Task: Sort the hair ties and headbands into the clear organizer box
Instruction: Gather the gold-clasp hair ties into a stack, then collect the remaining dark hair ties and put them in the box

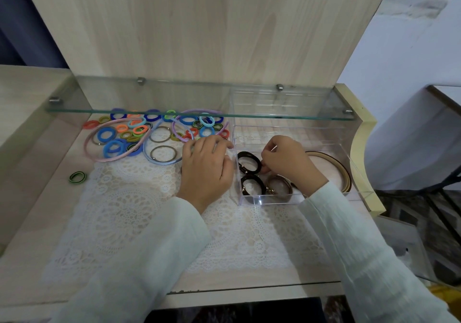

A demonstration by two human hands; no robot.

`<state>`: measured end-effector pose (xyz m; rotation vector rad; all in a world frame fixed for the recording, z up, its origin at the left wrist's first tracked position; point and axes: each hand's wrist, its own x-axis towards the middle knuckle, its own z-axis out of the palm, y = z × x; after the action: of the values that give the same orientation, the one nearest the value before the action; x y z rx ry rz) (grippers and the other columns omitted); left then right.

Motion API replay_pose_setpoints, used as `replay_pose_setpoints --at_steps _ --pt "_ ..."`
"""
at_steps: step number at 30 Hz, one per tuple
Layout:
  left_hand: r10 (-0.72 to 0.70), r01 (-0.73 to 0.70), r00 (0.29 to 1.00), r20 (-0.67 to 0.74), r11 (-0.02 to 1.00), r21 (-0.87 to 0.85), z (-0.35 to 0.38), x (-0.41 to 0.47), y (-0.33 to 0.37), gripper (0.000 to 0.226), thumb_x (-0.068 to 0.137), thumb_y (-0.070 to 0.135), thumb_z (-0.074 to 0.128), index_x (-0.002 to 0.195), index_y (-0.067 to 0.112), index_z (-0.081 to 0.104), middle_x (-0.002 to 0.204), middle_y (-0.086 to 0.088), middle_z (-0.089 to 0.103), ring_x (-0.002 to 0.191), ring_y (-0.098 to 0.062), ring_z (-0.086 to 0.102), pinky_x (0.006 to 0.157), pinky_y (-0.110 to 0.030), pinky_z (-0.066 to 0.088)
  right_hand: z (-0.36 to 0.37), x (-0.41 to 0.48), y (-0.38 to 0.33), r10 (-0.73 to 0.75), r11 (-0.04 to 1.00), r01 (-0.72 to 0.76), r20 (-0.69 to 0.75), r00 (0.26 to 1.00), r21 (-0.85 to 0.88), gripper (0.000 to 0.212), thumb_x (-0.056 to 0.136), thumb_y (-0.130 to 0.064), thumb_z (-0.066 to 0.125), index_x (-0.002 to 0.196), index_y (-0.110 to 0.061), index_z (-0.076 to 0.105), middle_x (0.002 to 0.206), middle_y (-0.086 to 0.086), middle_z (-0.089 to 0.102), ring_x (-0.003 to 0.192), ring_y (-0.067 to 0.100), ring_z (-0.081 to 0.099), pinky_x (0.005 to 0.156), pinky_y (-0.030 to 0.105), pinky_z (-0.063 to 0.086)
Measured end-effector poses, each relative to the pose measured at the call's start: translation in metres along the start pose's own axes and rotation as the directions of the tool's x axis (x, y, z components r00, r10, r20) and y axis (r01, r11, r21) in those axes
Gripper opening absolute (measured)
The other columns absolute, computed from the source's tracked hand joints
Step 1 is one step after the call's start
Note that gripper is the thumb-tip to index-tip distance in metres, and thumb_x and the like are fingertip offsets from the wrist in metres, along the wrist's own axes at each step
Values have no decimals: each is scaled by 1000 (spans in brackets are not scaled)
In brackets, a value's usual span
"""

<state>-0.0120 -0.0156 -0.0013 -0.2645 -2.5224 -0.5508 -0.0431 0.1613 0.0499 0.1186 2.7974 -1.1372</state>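
Lace-covered worktop [37, 223] under a glass shelf [149, 98] carries loose ties [107, 134] and headbands [112, 159] at left, box [262, 201] at right. Right hand [287, 163] pinches a black tie [245, 157] inside the box; left hand [207, 168] rests curled against its wall, grip unclear.

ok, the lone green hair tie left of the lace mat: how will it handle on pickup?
The green hair tie looks like thin elastic loops pulled into an oval, so probably floppy and very light. It lies flat on the wooden table, so a push should slide it, not roll it.
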Motion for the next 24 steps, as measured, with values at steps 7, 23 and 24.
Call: replay_pose_setpoints --at_steps 7,23,24 --pt "-18 18 1000 0 1000 21 3 0 -1 35 85 25 38 108 22 63 106 7 63 102 -15 55 101 -40 30 -1 4 -2 -55 985 39 -93 994 -165 15 86 -13 49 90 -10 64 90 10 70 88 22 62 66 25 42" --pt "-14 14 1000 -4 1000 16 4 -1 -2 36 85 26 37 110 24 63 108 7 63 104 -14 55 104 -41 28 -9 0 3 -101 965 86 -49 994 -246 33 85 -7 42 91 -23 70 98 3 70 91 22 63 80 33 53" --pt "-14 14 1000 -6 1000 16 4 -1 -2 36 85 26 37 110 24 63 108 8 63 103 -14 55 104 -41 28 -13 0 6 -106 962 90 -50 993 -258 33 85 -7 42 89 -26 68 97 0 70 91 22 63 80 37 54"
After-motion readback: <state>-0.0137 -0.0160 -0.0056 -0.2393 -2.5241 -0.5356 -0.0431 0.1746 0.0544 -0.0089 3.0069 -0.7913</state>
